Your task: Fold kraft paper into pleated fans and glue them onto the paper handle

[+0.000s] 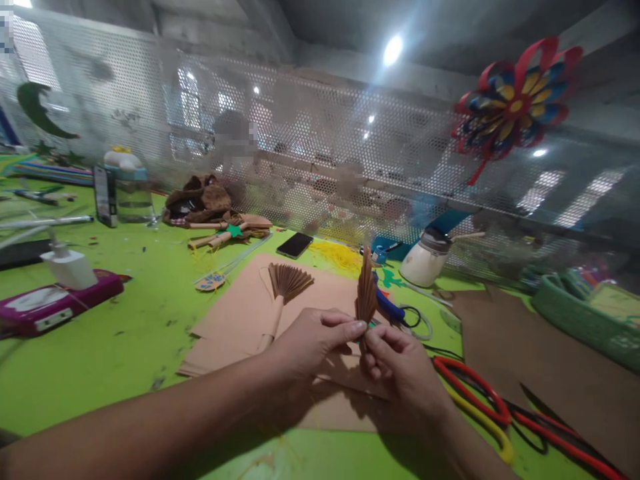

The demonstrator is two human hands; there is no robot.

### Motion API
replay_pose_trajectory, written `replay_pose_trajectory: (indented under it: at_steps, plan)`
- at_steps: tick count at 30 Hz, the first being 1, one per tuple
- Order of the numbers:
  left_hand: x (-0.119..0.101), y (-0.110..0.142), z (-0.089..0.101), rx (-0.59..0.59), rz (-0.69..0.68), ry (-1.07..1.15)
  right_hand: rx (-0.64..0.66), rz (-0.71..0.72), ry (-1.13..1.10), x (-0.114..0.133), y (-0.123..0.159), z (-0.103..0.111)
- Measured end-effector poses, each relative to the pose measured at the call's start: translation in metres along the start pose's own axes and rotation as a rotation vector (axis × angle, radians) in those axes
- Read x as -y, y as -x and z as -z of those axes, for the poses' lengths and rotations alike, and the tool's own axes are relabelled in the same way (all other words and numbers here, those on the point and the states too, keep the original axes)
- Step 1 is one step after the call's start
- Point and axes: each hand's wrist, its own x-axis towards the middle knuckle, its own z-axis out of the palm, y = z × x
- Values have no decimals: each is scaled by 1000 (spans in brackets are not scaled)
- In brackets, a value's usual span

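Observation:
A pleated brown paper fan (pixel 367 287) stands upright between my two hands, seen nearly edge-on. My left hand (pixel 315 343) pinches its lower end between thumb and fingertips. Close beside it, my right hand (pixel 403 363) has thumb and fingers closed at the base of the same fan. A bit of green shows there, too small to name. Below lie stacked sheets of tan paper (pixel 240 300). On them rests a second pleated fan (pixel 287 283), spread open, with a rolled paper handle (pixel 273 323) partly hidden by my left hand.
Red-handled scissors (pixel 473 390) and a yellow handle (pixel 487 427) lie at right, near brown paper (pixel 550 353) and a green basket (pixel 585 320). Behind are a phone (pixel 295 245), yellow string (pixel 337 257) and a white jar (pixel 425 260). At left sits a purple power strip (pixel 60 300).

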Motion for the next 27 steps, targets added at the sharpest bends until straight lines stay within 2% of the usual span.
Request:
replay_pose_trajectory:
  at_steps: [6, 10, 18, 27]
  plan:
    - [-1, -3, 3, 100, -34, -28, 39, -37, -63, 1, 1, 0]
    - [-2, -2, 4, 68, -48, -86, 61, -80, -92, 2, 2, 0]
    - [0, -3, 4, 34, -119, -84, 78, -62, -110, -7, 0, 3]
    - [6, -6, 6, 26, -81, -44, 97, -9, -26, -10, -5, 7]
